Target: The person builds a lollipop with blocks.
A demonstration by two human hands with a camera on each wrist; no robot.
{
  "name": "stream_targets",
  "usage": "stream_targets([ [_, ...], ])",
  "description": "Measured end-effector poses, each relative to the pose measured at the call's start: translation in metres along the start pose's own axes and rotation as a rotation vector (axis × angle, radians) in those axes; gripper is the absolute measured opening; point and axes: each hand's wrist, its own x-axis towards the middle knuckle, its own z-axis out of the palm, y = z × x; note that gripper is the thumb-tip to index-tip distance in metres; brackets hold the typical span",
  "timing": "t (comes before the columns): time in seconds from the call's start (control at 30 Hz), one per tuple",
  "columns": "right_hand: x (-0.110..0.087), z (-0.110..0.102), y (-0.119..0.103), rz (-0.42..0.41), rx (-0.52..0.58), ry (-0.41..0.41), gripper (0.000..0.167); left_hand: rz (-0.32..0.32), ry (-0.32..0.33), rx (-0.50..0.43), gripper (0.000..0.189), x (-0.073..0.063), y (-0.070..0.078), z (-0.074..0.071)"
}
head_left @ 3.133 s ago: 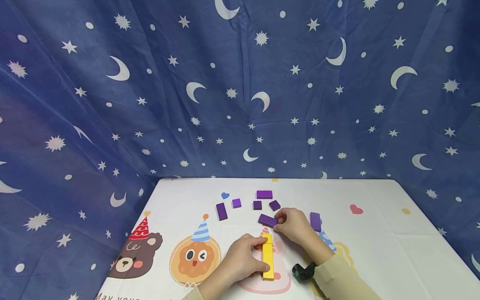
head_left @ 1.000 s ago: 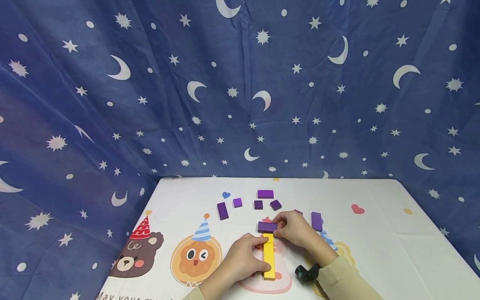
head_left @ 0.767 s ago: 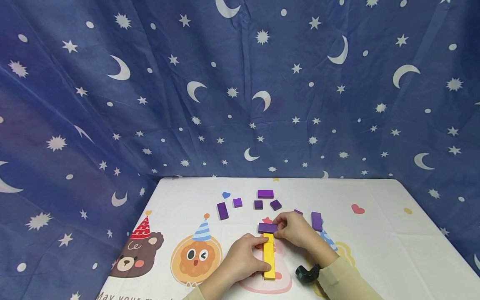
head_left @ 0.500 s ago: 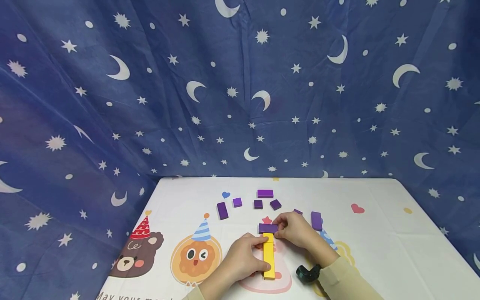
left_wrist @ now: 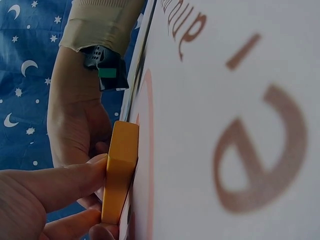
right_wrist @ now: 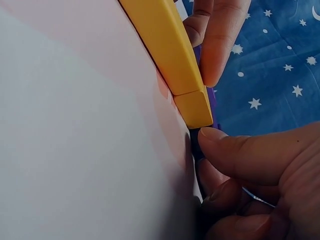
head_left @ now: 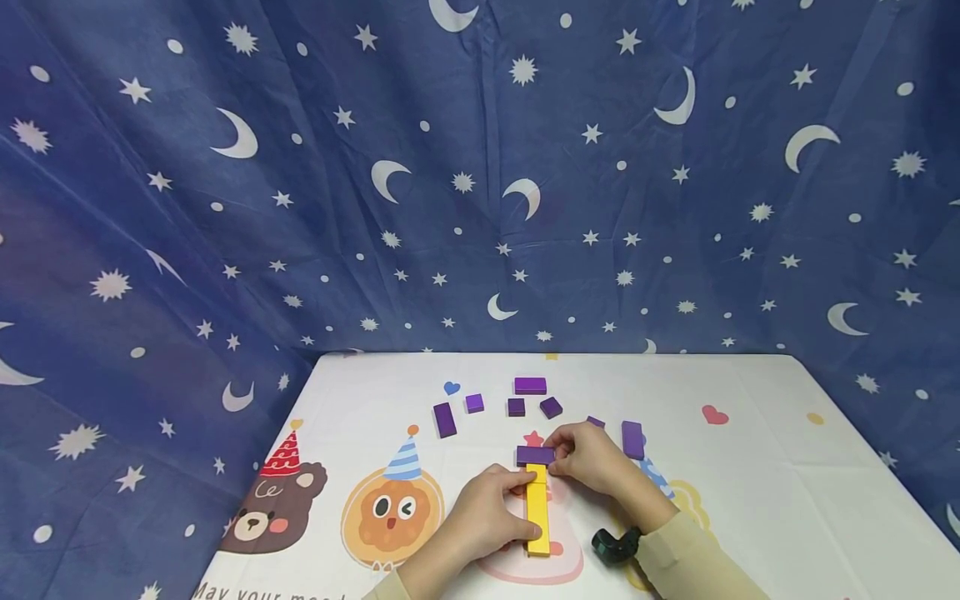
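A long yellow block and a short yellow block lie end to end in a straight line on the table. My left hand grips them from the left side, index finger near the short one and thumb on the long one. Across their far end sits a purple rectangular block, like the top of a T. My right hand pinches its right end. In the right wrist view, the right thumb is just past the short yellow block, and most of the purple block is hidden.
Behind the hands lie several loose purple blocks, among them a long one, a tilted one and a small one. Another purple block is right of my right hand. A starry blue curtain hangs behind the table.
The purple block under my right hand was slanted and apart from the yellow ones; it has come nearer and turned straight across their far end. My left hand has stayed in place.
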Motion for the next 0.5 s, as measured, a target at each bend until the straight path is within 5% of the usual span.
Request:
stream_targets([
  [0.27,0.0013,-0.0049,0.0045,-0.031,0.017,-0.035,0.026,0.019,0.002,0.001,0.073,0.0000,-0.0014,0.0000],
  [0.5,0.0008,-0.0033,0.0048,-0.008,0.044,-0.014,0.012,0.016,0.003,-0.004,0.073,-0.0006,-0.0018,-0.0009],
])
